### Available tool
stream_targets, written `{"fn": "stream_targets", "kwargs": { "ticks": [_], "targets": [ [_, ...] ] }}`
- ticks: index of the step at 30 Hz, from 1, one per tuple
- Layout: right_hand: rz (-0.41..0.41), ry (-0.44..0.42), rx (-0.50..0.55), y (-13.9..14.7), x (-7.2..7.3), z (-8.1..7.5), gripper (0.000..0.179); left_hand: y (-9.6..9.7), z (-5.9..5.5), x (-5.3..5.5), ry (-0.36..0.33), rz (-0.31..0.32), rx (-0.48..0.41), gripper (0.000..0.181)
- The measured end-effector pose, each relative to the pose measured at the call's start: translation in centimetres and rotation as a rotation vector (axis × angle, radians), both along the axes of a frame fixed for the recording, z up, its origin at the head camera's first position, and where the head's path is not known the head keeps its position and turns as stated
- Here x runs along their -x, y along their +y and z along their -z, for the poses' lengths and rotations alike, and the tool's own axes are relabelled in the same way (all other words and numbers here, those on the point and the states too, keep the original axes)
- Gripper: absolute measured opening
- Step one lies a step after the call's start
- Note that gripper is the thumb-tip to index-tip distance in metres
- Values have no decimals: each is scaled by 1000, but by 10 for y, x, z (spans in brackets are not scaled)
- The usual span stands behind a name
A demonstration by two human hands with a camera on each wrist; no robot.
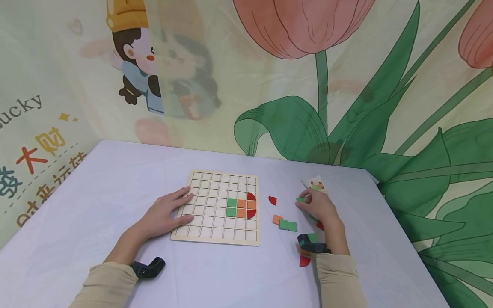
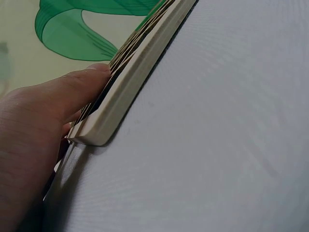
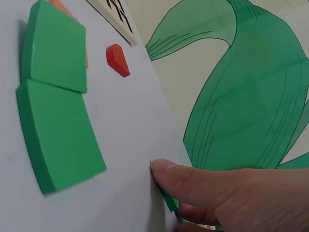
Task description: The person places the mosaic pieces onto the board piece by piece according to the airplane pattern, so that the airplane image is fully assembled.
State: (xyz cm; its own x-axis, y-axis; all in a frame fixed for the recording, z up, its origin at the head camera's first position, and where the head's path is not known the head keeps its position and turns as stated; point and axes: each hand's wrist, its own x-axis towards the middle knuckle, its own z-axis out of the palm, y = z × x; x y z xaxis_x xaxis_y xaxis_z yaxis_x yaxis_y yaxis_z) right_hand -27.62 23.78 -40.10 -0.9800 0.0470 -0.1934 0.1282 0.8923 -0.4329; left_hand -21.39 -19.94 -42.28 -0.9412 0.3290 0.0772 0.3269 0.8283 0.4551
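Note:
My left hand (image 1: pixel 163 215) rests on the left edge of a wooden grid board (image 1: pixel 211 222), its fingers and thumb extended over the rim. In the left wrist view the thumb (image 2: pixel 82 84) lies on top of the board's frame (image 2: pixel 118 104). Green squares (image 1: pixel 231 207), orange squares (image 1: pixel 241 208) and red rounded pieces (image 1: pixel 251 196) sit in cells at the board's right side. To the right of the board, my right hand (image 1: pixel 321 207) pinches a green tile (image 3: pixel 166 197) between thumb and fingers, low over the table. The fingers partly hide that tile.
Between board and right hand lie a red quarter-round piece (image 1: pixel 272 200), an orange tile (image 1: pixel 277 219) and two green tiles (image 1: pixel 288 225). More pieces, including a red one (image 1: pixel 304 261), lie near the right wrist. A patterned card (image 1: pixel 315 181) lies behind the right hand.

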Motion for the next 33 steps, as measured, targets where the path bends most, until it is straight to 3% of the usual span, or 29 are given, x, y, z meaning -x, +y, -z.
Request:
{"fn": "stream_targets", "kwargs": {
  "ticks": [19, 33],
  "targets": [
    [13, 5, 6, -18, 1, 1, 36, -1, 2, 1, 8, 8, -2, 70],
    [-24, 40, 1, -27, 1, 0, 34, 0, 2, 1, 9, 0, 1, 69]
  ]
}}
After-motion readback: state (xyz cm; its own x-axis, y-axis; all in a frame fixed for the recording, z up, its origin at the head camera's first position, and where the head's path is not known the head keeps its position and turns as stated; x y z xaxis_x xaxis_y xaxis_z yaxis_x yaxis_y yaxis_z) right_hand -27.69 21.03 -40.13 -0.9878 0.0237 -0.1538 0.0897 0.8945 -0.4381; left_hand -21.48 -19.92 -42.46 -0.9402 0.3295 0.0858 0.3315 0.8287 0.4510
